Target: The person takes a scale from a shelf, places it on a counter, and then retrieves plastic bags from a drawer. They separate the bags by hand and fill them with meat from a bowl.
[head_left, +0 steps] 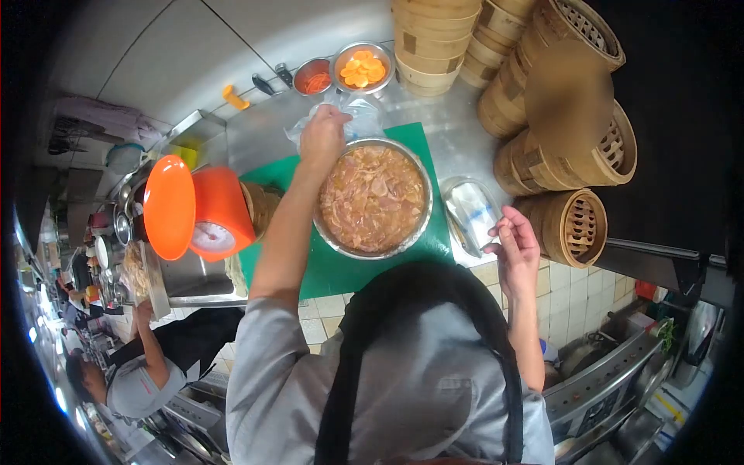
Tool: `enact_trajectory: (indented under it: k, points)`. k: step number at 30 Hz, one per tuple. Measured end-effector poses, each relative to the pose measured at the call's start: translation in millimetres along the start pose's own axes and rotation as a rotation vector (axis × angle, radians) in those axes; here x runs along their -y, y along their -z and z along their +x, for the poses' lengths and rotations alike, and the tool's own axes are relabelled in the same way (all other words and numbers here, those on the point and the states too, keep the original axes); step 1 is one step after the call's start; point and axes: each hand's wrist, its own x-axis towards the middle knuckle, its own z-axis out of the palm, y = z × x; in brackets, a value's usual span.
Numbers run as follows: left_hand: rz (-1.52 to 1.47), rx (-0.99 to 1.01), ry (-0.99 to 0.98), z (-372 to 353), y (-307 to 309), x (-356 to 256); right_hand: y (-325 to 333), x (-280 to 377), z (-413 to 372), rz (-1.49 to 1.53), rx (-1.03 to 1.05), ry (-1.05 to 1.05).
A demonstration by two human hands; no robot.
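Observation:
A large steel bowl (373, 203) of sliced raw meat in brown sauce sits on the green cutting board (341, 277). My left hand (324, 133) reaches past the bowl's far left side, its fingers closed on a crumpled clear plastic bag (361, 115). To the right of the board, my right hand (514, 239) is raised with its thumb and fingertips pinched together; I cannot make out anything between them. Close beside it is a clear plastic container (470, 211) with a white and blue packet inside.
An orange dial scale (221, 217) stands at the left, by a sink (194, 275). Bowls of carrot slices (363, 70) and red shreds (314, 79) are at the back, near a knife (263, 84). Bamboo steamers (535, 159) are stacked at right. A co-worker (147, 372) works at left.

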Motion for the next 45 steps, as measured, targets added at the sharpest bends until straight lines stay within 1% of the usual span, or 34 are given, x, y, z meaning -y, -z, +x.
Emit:
enact_trajectory:
  k: [1, 4, 6, 7, 9, 11, 14, 17, 20, 22, 24, 26, 28, 29, 31, 34, 35, 38, 39, 42, 45]
  points:
    - [0.051, 0.104, 0.0, 5.9, -8.0, 6.3, -2.0, 0.7, -2.4, -0.003, -0.033, -0.024]
    - [0.232, 0.256, 0.021, 28.6, -27.5, 19.3, 1.9, -3.0, -3.9, -0.037, -0.081, -0.033]
    - [0.29, 0.379, 0.003, 44.6, -30.8, 27.2, 5.2, -9.2, -3.5, -0.067, -0.107, -0.032]
    - [0.31, 0.443, -0.016, 51.8, -31.1, 25.9, 10.1, -10.1, -4.4, -0.088, -0.133, -0.03]
    - [0.186, 0.522, 0.035, 64.1, -26.0, 24.2, 14.4, -10.9, -7.0, -0.105, -0.146, -0.018]
    - [0.216, 0.483, -0.115, 70.9, -6.3, 15.1, 16.7, -13.2, -11.1, -0.109, -0.17, -0.043]
    - [0.083, 0.415, -0.038, 66.4, 30.3, -19.8, 21.9, -24.4, -14.9, -0.106, -0.179, -0.104]
    - [0.089, 0.452, -0.026, 63.4, 66.8, -63.3, 22.7, -30.4, -15.4, -0.106, -0.198, -0.144]
    - [0.086, 0.222, -0.278, 48.0, 56.4, -93.2, 24.6, -33.5, -12.1, -0.092, -0.203, -0.132]
    - [-0.185, 0.216, -0.342, 23.4, 35.0, -136.9, 26.5, -34.9, -9.7, -0.086, -0.212, -0.128]
    - [-0.158, 0.46, -0.422, -2.8, 9.8, -186.5, 26.8, -34.4, -7.7, -0.063, -0.206, -0.139]
    - [-0.141, 0.7, -0.408, -24.8, -30.0, -222.3, 27.9, -33.9, -9.0, -0.05, -0.203, -0.137]
    - [0.027, 0.797, -0.481, -50.9, -86.4, -232.0, 31.1, -33.4, -11.1, -0.043, -0.203, -0.117]
    - [0.077, 0.751, -0.517, -60.7, -98.1, -232.7, 36.7, -35.4, -13.4, -0.047, -0.195, -0.099]
    - [0.176, 0.661, -0.591, -78.7, -104.1, -239.1, 45.0, -35.7, -19.1, -0.056, -0.252, -0.101]
    - [0.204, 0.729, -0.632, -85.3, -108.6, -237.8, 55.8, -41.7, -27.0, -0.03, -0.317, -0.108]
    - [0.189, 0.716, -0.637, -87.3, -109.6, -237.9, 58.7, -43.5, -29.7, -0.02, -0.332, -0.112]
    - [0.01, 0.497, -0.654, -85.3, -101.1, -233.7, 61.1, -43.9, -33.1, -0.06, -0.296, -0.137]
    - [-0.039, 0.514, -0.584, -81.0, -91.3, -235.7, 61.0, -44.2, -32.3, -0.065, -0.283, -0.128]
    - [-0.237, 0.258, -0.654, -64.6, -62.4, -236.0, 64.7, -47.0, -26.4, -0.087, -0.207, -0.08]
    - [-0.342, 0.381, -0.637, -51.8, -40.2, -231.6, 56.9, -42.3, -17.5, -0.311, -0.19, 0.033]
